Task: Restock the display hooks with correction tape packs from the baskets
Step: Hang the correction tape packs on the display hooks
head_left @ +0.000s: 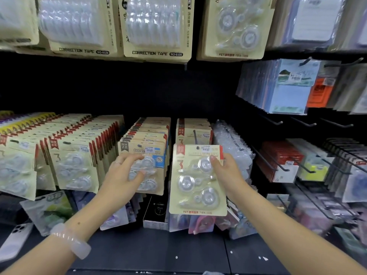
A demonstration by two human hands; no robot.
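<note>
With your right hand [224,173] pinching the pack [196,179] by its right edge, line its top hole up with the hook [195,135] just above, while your left hand's [123,175] spread fingers steady the neighbouring row [147,147].

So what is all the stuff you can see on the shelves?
Beige card pack of three clear correction tapes: one, held in front of the middle hooks.
Beige hanging tape pack rows: several, middle left.
Large beige "Correction Tape" packs: several, top.
Blue notepad packs: one row, right.
Red boxed packs: one row, lower right.
White phone: one, bottom left.
Pale bead bracelet: one, left wrist.
Left hand: touches a hanging pack.
Right hand: grips the held pack.
</note>
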